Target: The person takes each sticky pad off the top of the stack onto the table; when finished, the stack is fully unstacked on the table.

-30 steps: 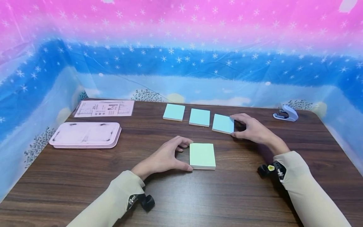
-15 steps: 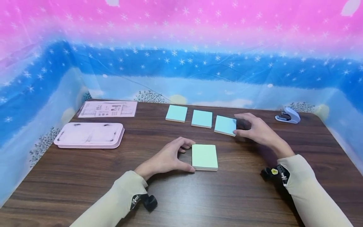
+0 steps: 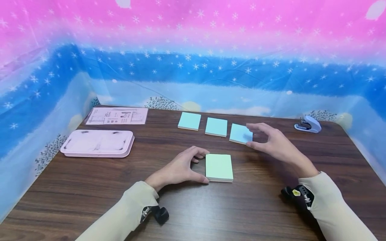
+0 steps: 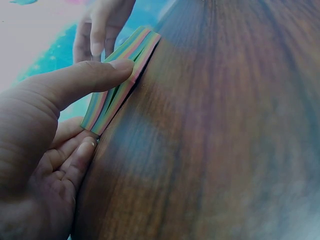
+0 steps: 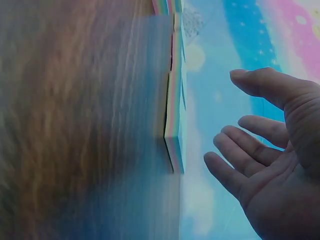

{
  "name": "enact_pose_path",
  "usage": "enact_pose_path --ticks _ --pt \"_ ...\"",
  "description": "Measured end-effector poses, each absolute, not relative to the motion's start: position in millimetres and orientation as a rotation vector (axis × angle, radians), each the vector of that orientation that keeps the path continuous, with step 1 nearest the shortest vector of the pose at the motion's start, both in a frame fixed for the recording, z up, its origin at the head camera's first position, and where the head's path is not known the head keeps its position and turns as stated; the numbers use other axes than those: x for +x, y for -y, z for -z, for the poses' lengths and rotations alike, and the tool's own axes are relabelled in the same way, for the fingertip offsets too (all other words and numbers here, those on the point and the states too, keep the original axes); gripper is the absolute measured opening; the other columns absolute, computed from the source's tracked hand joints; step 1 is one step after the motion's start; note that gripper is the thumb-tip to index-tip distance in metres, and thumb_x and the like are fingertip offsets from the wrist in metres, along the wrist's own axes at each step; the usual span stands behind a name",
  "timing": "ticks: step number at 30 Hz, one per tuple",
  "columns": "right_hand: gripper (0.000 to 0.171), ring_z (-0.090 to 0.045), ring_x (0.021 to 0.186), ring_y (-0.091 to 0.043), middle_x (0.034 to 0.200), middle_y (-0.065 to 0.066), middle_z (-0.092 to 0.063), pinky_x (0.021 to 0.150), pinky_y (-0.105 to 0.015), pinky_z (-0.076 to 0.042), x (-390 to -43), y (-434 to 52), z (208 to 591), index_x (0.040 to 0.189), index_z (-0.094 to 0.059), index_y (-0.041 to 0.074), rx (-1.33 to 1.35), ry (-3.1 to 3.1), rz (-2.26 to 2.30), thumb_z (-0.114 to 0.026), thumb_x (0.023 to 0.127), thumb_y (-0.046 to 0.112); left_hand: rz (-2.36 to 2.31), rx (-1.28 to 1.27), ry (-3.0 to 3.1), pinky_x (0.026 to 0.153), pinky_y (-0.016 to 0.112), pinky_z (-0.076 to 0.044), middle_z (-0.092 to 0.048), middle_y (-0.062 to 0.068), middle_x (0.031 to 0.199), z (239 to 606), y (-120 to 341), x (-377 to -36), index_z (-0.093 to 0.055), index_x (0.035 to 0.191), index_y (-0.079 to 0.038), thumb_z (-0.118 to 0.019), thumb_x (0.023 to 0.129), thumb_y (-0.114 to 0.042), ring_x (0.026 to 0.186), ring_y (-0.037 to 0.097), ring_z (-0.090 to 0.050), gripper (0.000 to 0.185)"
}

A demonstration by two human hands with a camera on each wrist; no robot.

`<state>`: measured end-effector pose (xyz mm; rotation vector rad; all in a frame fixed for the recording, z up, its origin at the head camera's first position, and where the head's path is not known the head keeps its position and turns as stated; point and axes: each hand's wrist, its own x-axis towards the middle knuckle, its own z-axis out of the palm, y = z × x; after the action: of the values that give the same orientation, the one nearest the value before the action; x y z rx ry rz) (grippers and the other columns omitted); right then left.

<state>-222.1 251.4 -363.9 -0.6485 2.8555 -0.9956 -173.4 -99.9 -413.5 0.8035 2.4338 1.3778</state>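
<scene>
1. Near edge of table (image 3: pixel 75 187): two cream sleeves enter from the bottom, each with a black wrist mount; dark wood-grain top
2. Centre, near: green-topped notepad (image 3: pixel 219 167) lies flat. Left hand (image 3: pixel 178 169) grips its left edge, thumb at the near corner, fingers curled at the far corner. Left wrist view confirms this: thumb (image 4: pixel 80 80) lies across the pad's striped, multi-coloured side (image 4: pixel 120 80), fingertips (image 4: pixel 82 150) touch the lower end of that side
3. Right of centre, slightly farther: right hand (image 3: pixel 272 144) is raised off the table, thumb and fingers spread apart and loosely bent, holding nothing. Its fingertips are just beside the right edge of the right blue pad (image 3: pixel 240 133); contact cannot be told in the head view. Right wrist view shows a clear gap between the spread fingers (image 5: pixel 245 145) and the pad edge (image 5: pixel 175 115)
4. Left, mid-depth: pink tray (image 3: pixel 98 143), flat, well apart from both hands
5. Far row: middle blue pad (image 3: pixel 216 127) and left blue pad (image 3: pixel 189 121), in line with the right one, small gaps between them
6. Far left: printed sheet (image 3: pixel 117 115) behind the tray
7. Far right corner: small white stapler (image 3: pixel 308 125), beside the starry blue-and-pink backdrop (image 3: pixel 193 50)
</scene>
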Motion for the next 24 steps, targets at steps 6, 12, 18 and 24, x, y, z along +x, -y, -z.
enact_pose_path --ticks 6,12,18,24 --pt "0.066 -0.047 0.143 -0.037 0.153 -0.011 -0.056 0.113 -0.065 -0.039 -208.0 -242.3 362.7 0.154 -0.055 0.012 -0.689 -2.822 1.017 -0.078 0.099 0.036 -1.382 0.807 -2.435 0.107 0.035 -0.050 -0.059 0.000 0.136 413.0 99.8 -173.2 -0.058 0.145 -0.010 -0.097 0.076 -0.026 0.124 0.018 -0.057 0.081" --pt "0.066 -0.047 0.145 -0.033 0.150 -0.008 -0.059 0.115 -0.064 -0.039 -196.4 -233.7 363.8 0.154 -0.056 0.014 -0.732 -2.763 1.049 -0.080 0.097 0.036 -1.373 0.801 -2.436 0.108 0.035 -0.049 -0.059 0.000 0.136 412.6 99.3 -172.9 -0.058 0.146 -0.010 -0.097 0.076 -0.026 0.124 0.017 -0.057 0.081" --pt "0.065 -0.053 0.139 -0.031 0.149 -0.005 -0.061 0.111 -0.062 -0.044 -189.6 -226.4 366.3 0.153 -0.058 0.016 -0.798 -2.740 1.051 -0.082 0.096 0.037 -1.372 0.800 -2.431 0.109 0.035 -0.049 -0.059 0.001 0.137 410.9 98.5 -173.0 -0.058 0.146 -0.011 -0.097 0.077 -0.026 0.125 0.018 -0.057 0.080" --pt "0.071 -0.049 0.143 -0.031 0.151 -0.005 -0.059 0.114 -0.062 -0.042 -186.8 -221.0 370.4 0.154 -0.057 0.016 -0.830 -2.690 1.032 -0.083 0.093 0.042 -1.373 0.802 -2.443 0.108 0.035 -0.050 -0.059 0.000 0.136 411.7 98.0 -173.1 -0.058 0.145 -0.010 -0.097 0.076 -0.026 0.124 0.018 -0.058 0.080"
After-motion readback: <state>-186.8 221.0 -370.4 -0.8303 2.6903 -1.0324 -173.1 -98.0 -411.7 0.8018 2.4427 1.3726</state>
